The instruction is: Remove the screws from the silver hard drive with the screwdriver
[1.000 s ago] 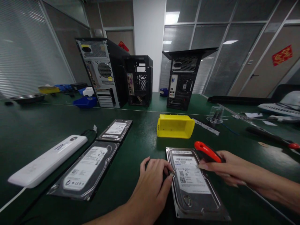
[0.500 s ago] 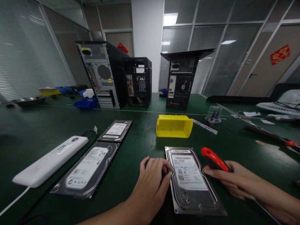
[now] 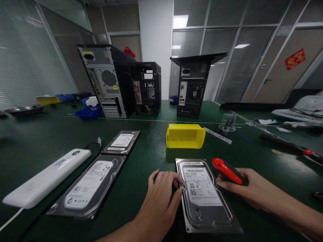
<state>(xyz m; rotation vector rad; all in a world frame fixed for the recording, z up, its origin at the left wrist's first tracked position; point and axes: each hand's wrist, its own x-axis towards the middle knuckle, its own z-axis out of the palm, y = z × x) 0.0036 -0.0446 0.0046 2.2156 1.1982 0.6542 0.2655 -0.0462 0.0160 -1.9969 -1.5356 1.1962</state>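
Note:
A hard drive (image 3: 203, 188) with a white label lies flat on the green table in front of me. My left hand (image 3: 164, 193) is closed at its left edge, thumb and fingertips pressed together there. In my right hand (image 3: 242, 186) is a screwdriver (image 3: 228, 170) with a red and black handle, its butt pointing up and left; most of its shaft is hidden behind the hand and wrist. The fingertips of that hand touch the drive's right edge. Just beyond the drive, a yellow bin (image 3: 185, 137) rests on its side with its opening towards me.
Two more hard drives (image 3: 91, 183) (image 3: 122, 141) lie end to end at left, beside a white power strip (image 3: 47, 176). Computer cases (image 3: 106, 80) (image 3: 193, 87) stand at the back. On the right are a clear cup (image 3: 227, 122) and a long dark tool (image 3: 285, 143).
My view has turned slightly to the right, so most things sit a little further left. Both hands keep their places at the drive's edges. Less of the screwdriver's shaft shows now.

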